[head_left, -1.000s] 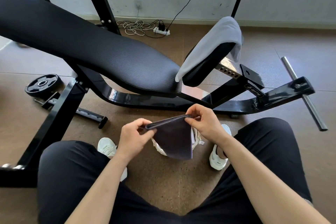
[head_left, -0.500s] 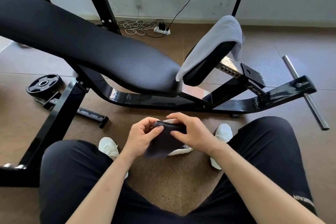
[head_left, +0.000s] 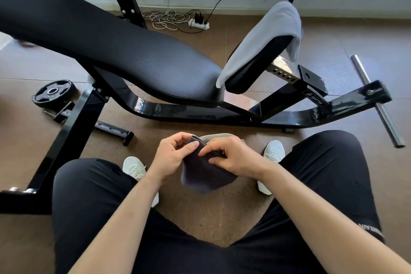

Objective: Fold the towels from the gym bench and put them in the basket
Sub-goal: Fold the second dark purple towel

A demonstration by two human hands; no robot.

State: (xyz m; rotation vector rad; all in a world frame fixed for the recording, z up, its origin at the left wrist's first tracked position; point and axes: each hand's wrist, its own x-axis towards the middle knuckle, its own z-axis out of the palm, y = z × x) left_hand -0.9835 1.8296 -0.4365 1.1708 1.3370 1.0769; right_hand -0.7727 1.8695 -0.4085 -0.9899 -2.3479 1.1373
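Note:
A small dark towel, folded over, hangs between my knees. My left hand pinches its upper left corner. My right hand grips its top edge right beside the left, fingers curled over the cloth. Just behind my hands a pale curved rim shows, possibly the basket; most of it is hidden. A light grey towel lies draped over the raised seat pad of the black gym bench, up and to the right of my hands.
The bench's black frame crosses the floor just beyond my hands. A weight plate lies at the left, a steel bar at the right. Cables and a power strip lie by the wall. My white shoes flank the towel.
My hands came together, folding the dark towel in half from a wide stretched hold. The towel now hangs lower and smaller, with both hands at its top edge.

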